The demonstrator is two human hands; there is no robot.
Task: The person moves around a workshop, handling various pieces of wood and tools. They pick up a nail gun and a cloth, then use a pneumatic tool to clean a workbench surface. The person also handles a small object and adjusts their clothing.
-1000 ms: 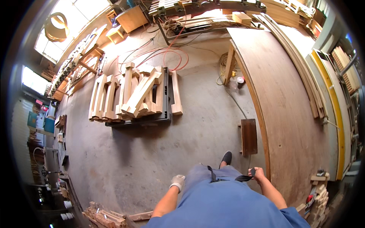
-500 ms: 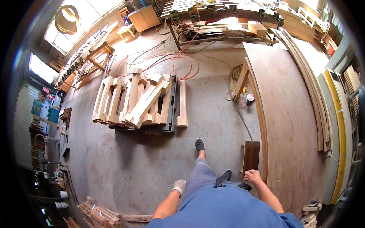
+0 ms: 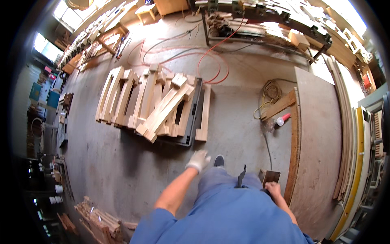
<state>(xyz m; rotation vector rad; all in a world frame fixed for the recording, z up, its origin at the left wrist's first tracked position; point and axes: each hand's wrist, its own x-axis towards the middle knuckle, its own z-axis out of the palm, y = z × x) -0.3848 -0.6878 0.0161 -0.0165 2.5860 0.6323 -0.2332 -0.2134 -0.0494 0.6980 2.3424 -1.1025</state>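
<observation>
The bare right hand (image 3: 273, 189) grips a small dark wooden board (image 3: 270, 177) low at the person's right, likely stiff and light, best held by its edge, while the gloved left hand (image 3: 198, 161) swings empty.

A woodworking shop: cut wooden frames (image 3: 154, 103) piled on a concrete floor (image 3: 122, 171), plywood sheets (image 3: 319, 134) alongside, red hoses (image 3: 211, 53) trailing, lumber racks (image 3: 264, 16) behind.
</observation>
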